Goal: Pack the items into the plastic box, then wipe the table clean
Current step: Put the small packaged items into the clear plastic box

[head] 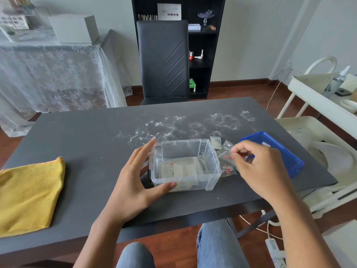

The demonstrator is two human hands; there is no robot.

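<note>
Right hand (257, 167) pinches sachet (228, 156); labels unreadable.

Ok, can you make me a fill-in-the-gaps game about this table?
1. The folded cloth lying on the table is ____.
2. The lid beside the clear box is ____.
3. The left hand steadies the clear ____.
4. The right hand pinches a small ____ packet.

Missing words: yellow; blue; box; plastic
</note>
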